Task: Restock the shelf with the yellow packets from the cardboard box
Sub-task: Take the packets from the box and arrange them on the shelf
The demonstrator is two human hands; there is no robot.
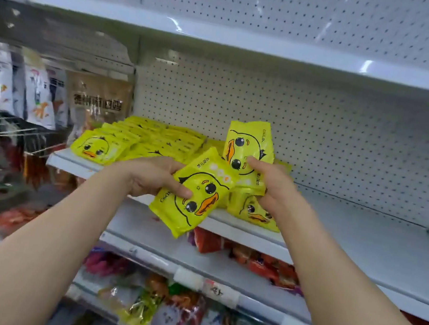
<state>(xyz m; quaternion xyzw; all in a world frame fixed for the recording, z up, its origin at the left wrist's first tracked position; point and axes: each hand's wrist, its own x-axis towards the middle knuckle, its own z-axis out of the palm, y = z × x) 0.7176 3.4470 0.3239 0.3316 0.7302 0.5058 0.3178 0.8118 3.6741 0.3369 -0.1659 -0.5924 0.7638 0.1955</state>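
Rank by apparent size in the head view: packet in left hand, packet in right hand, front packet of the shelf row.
1-2. Left-hand packet and right-hand packet: alike.
3. Front row packet: smallest, though farther away.

Latin brand lettering, seemingly "OKEIK", being shown along the edge of the upright yellow packet [248, 150], unreadable Chinese characters being carried by the brown pouch [98, 99] to its left, price tag [220, 291] below being blurred

White perforated back panel [324, 117] stood behind white metal shelving, an upper shelf [225, 37] overhead. Hanging snack bags [37, 99] occupied wire hooks at left; red and mixed packets [262, 265] filled lower tiers. Price-tag rail [217, 289] fronted the tier below.
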